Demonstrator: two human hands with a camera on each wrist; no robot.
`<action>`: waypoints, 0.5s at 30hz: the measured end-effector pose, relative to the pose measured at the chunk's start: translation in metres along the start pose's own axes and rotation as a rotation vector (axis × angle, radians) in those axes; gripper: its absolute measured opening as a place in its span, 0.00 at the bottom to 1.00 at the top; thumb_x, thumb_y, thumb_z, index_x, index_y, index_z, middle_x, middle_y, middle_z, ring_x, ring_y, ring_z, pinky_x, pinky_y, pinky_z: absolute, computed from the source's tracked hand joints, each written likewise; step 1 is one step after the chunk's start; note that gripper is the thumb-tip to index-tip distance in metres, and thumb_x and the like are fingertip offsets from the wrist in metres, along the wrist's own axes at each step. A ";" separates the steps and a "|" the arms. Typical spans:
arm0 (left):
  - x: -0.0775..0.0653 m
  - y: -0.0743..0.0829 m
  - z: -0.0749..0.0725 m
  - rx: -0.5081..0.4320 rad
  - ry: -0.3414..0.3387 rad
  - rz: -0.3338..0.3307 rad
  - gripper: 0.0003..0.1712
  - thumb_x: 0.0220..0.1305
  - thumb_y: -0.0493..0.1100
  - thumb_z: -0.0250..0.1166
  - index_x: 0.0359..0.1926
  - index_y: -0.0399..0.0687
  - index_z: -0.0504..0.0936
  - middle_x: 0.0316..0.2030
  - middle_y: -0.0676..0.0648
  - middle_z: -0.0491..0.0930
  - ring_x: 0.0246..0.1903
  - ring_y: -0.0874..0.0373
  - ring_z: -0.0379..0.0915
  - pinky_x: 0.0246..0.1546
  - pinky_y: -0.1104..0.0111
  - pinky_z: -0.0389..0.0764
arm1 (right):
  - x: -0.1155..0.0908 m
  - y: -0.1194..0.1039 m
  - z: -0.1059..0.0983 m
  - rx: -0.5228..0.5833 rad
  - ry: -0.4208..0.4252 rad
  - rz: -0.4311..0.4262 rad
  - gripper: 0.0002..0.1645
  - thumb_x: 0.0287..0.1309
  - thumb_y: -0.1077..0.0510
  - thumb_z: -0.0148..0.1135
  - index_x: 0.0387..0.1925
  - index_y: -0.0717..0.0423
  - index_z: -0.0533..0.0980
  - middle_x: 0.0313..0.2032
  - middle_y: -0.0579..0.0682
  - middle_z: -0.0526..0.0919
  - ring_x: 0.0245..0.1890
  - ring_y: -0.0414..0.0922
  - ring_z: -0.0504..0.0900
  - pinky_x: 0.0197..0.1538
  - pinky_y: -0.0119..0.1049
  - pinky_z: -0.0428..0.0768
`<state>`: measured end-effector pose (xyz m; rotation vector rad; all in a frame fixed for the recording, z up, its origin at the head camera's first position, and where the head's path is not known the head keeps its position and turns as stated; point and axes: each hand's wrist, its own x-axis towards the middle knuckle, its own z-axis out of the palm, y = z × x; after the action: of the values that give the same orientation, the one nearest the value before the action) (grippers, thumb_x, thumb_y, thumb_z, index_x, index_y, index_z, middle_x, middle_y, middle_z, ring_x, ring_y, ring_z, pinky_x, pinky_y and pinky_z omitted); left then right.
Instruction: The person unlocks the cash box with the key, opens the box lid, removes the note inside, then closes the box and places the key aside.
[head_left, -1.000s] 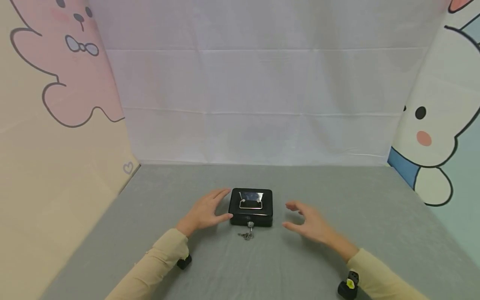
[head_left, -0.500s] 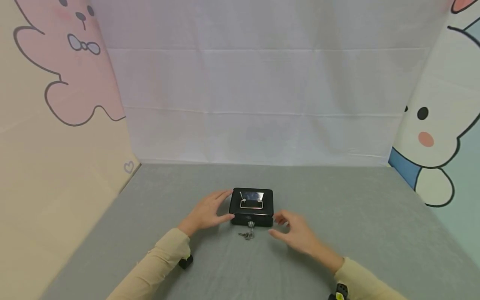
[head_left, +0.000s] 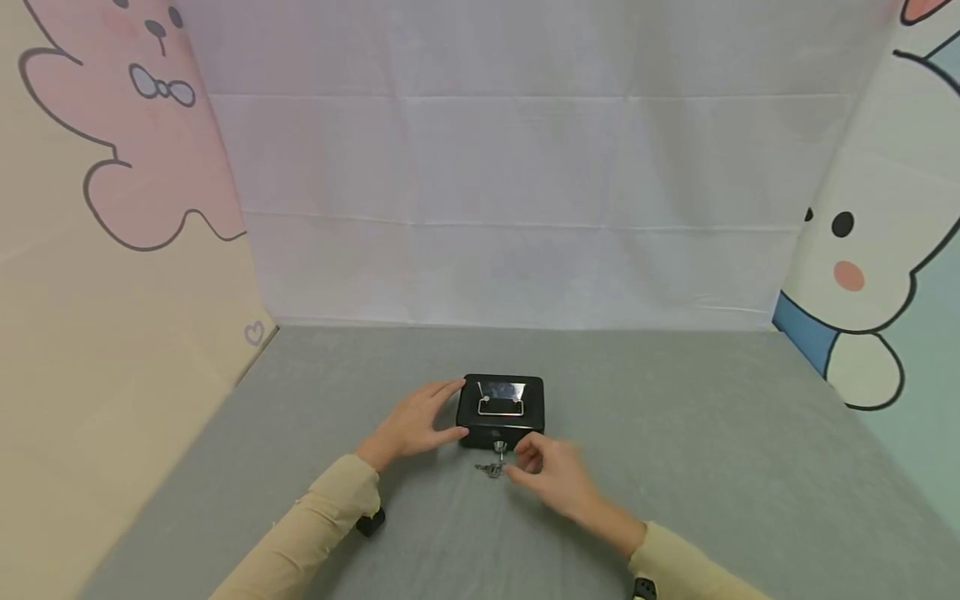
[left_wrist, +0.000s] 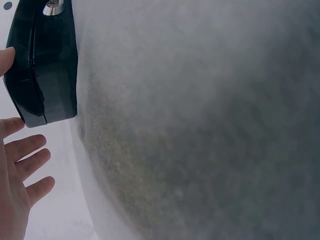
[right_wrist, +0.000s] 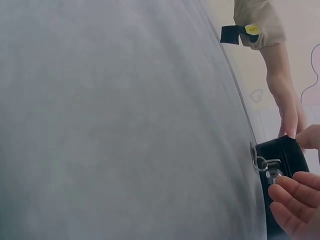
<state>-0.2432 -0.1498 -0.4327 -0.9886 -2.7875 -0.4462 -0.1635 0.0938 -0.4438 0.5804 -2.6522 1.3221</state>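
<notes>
A black metal cash box [head_left: 471,408] with a wire handle on its lid stands on the grey cloth. A key [head_left: 500,447] sits in its front lock, with a small bunch of keys [head_left: 491,471] hanging from it. My left hand [head_left: 408,427] rests at the box's left side, thumb near the front corner and fingertips by the back corner. In the left wrist view its fingers [left_wrist: 30,165] are spread. My right hand [head_left: 558,475] is just right of the lock, fingers loosely bent beside the key; the right wrist view shows the key ring [right_wrist: 261,162] outside its grasp.
The grey cloth [head_left: 675,400] covers the table around the box. A white sheet [head_left: 517,208] hangs behind it. Walls with cartoon animals [head_left: 862,242] flank both sides.
My right hand has moved left, from well right of the box to beside the key in the lock. My left hand stays at the box's left side.
</notes>
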 end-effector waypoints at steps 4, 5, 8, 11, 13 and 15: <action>0.001 -0.001 0.001 0.010 -0.005 -0.006 0.43 0.55 0.63 0.58 0.66 0.45 0.60 0.59 0.42 0.67 0.58 0.47 0.64 0.56 0.54 0.66 | 0.001 -0.001 0.007 -0.003 0.013 0.035 0.12 0.46 0.56 0.68 0.29 0.60 0.77 0.23 0.45 0.81 0.20 0.34 0.76 0.24 0.26 0.74; 0.001 -0.001 0.002 0.009 -0.005 -0.007 0.43 0.55 0.63 0.58 0.66 0.45 0.60 0.59 0.42 0.67 0.58 0.47 0.64 0.56 0.54 0.66 | 0.001 -0.002 0.008 -0.011 0.020 0.044 0.11 0.46 0.56 0.68 0.29 0.59 0.77 0.23 0.45 0.81 0.20 0.33 0.75 0.24 0.26 0.74; 0.001 -0.001 0.002 0.008 -0.011 -0.014 0.43 0.55 0.63 0.58 0.66 0.45 0.60 0.59 0.42 0.67 0.58 0.47 0.64 0.57 0.54 0.65 | 0.003 -0.002 0.011 -0.024 0.040 0.054 0.10 0.45 0.57 0.68 0.28 0.58 0.77 0.22 0.44 0.81 0.19 0.33 0.75 0.23 0.25 0.73; 0.001 -0.001 0.002 0.001 -0.012 -0.019 0.44 0.54 0.63 0.58 0.66 0.45 0.60 0.59 0.41 0.67 0.58 0.47 0.64 0.56 0.54 0.65 | 0.004 -0.003 0.013 -0.033 0.053 0.060 0.09 0.45 0.57 0.68 0.26 0.58 0.77 0.21 0.44 0.81 0.19 0.33 0.75 0.23 0.25 0.73; 0.001 -0.001 0.002 -0.001 -0.010 -0.016 0.44 0.54 0.63 0.58 0.66 0.45 0.60 0.59 0.41 0.68 0.58 0.46 0.64 0.56 0.54 0.66 | 0.004 -0.003 0.014 -0.037 0.057 0.064 0.08 0.45 0.58 0.68 0.25 0.57 0.77 0.20 0.44 0.81 0.18 0.32 0.74 0.22 0.25 0.72; 0.001 0.000 0.002 0.001 -0.012 -0.017 0.44 0.54 0.63 0.58 0.66 0.45 0.60 0.59 0.41 0.67 0.58 0.47 0.64 0.56 0.54 0.65 | 0.005 -0.003 0.015 -0.039 0.058 0.067 0.07 0.44 0.58 0.68 0.23 0.56 0.77 0.20 0.44 0.81 0.18 0.32 0.74 0.22 0.25 0.73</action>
<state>-0.2442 -0.1481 -0.4343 -0.9716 -2.8078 -0.4426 -0.1660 0.0789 -0.4499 0.4443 -2.6656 1.2809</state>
